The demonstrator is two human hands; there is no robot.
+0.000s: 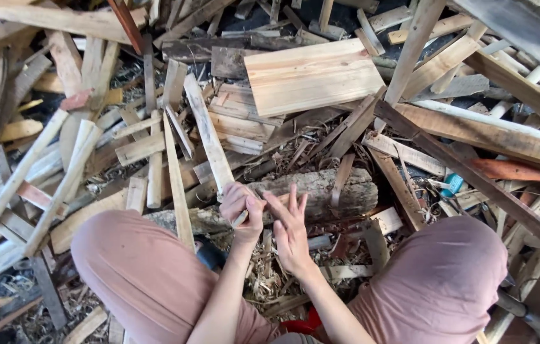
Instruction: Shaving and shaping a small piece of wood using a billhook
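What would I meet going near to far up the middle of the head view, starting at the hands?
Left hand gripping the long wooden slat, open right hand beside it → bark-covered log → stacked short boards → wide pale plank.

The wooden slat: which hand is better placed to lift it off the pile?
Probably the left hand: it is closed around the near end of the wooden slat. The right hand is open beside it, fingers spread, holding nothing.

No package, no label, no sign and no screen can be seen in this view; one small blue object (453,185) lies between the wood pieces at the right, but its kind cannot be told.
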